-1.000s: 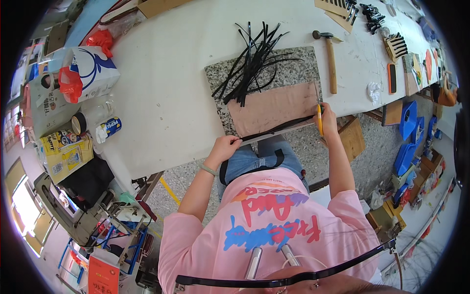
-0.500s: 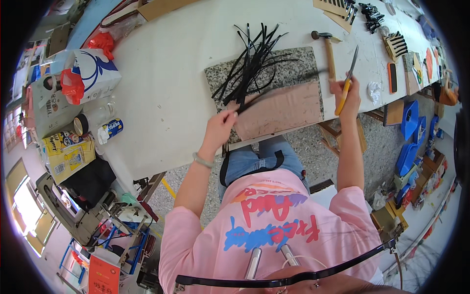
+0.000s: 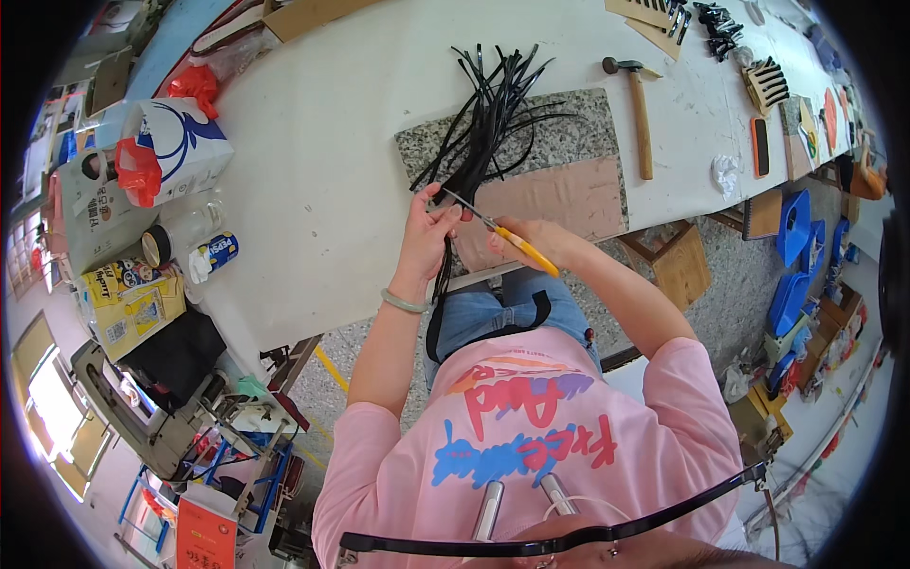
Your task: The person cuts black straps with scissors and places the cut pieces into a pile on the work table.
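My left hand (image 3: 428, 235) is closed on a black strap (image 3: 445, 256), whose end hangs below the fingers past the table's front edge. My right hand (image 3: 550, 243) grips a pair of scissors (image 3: 523, 248) with yellow handles. The blades slant up and left to the fingers of my left hand and lie across the black material there; whether they are parted is hard to make out. Just beyond, a loose bundle of long black straps (image 3: 491, 128) fans out over a speckled stone slab (image 3: 588, 123). A pinkish-brown sheet (image 3: 559, 204) covers the slab's near half.
A hammer (image 3: 641, 123) with a wooden handle lies right of the slab. Further right are crumpled clear plastic (image 3: 725, 174) and an orange-and-black phone-shaped object (image 3: 759, 147). Bags, a jar (image 3: 180, 232) and a blue can (image 3: 216, 252) stand at the left. A wooden stool (image 3: 681, 266) is below the table.
My right hand has brought the scissors leftward from near the hammer to my left hand. A blurred dark strip that stretched across the sheet no longer shows there. My left hand has turned slightly.
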### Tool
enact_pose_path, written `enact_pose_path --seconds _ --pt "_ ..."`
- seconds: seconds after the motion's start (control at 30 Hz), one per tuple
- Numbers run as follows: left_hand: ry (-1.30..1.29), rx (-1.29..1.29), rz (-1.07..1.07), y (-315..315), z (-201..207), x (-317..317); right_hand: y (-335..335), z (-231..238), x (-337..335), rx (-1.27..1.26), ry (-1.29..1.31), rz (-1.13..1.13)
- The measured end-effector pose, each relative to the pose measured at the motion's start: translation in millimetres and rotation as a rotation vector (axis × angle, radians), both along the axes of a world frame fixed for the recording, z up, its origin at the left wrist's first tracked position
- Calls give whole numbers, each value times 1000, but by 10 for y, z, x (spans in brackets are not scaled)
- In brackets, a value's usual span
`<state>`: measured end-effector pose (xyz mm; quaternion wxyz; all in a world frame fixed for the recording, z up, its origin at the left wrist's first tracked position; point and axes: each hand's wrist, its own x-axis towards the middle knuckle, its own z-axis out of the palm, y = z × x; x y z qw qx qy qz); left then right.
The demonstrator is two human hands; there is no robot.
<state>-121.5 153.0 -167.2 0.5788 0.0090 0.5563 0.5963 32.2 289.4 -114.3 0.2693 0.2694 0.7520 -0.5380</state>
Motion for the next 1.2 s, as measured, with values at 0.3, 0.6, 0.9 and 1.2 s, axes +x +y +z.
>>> enact_pose_path --seconds 0.3,0.6,0.9,1.2 --pt "-10 46 -24 -103 2 -69 -30 3 -67 74 52 -173" --pt "115 88 -340 -268 394 199 -281 88 20 -151 162 -506" --pt "277 20 -610 -254 542 277 -385 152 174 -211 189 -556" --pt "19 19 -737 -390 286 404 -278 -180 718 -252 159 -863"
